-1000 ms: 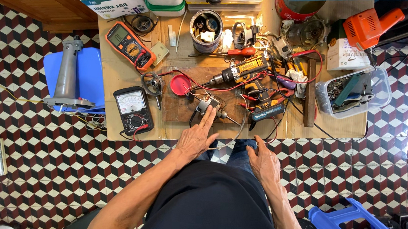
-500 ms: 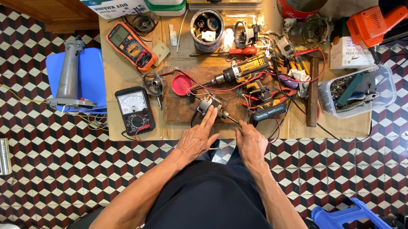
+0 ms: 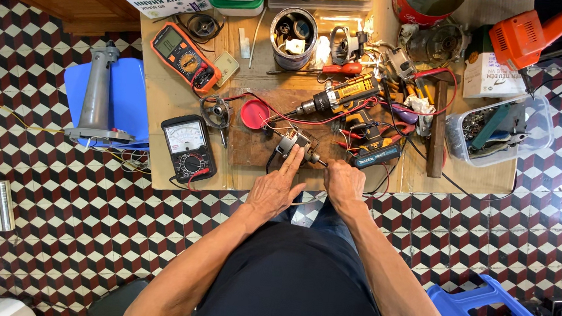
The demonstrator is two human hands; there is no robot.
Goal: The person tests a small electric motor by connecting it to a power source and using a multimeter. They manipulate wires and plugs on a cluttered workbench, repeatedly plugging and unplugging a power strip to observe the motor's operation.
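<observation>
The small grey metal motor with copper windings (image 3: 294, 143) is seen on the brown wooden board (image 3: 248, 150), right of the round red cap (image 3: 255, 113), and is pressed by the outstretched fingers of the left hand (image 3: 277, 188). The right hand (image 3: 344, 184), well below the board's edge a second ago, has been brought up just right of the motor and is clenched, seemingly pinching its thin shaft, so the motor is now steadied from both sides. The black analogue meter (image 3: 189, 147) lies left of the board

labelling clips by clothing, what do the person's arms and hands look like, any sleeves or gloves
Both arms are bare from the elbows down: no sleeves in view. The left hand and right hand wear no gloves, and no rings or watch show. The top is plain black.
</observation>
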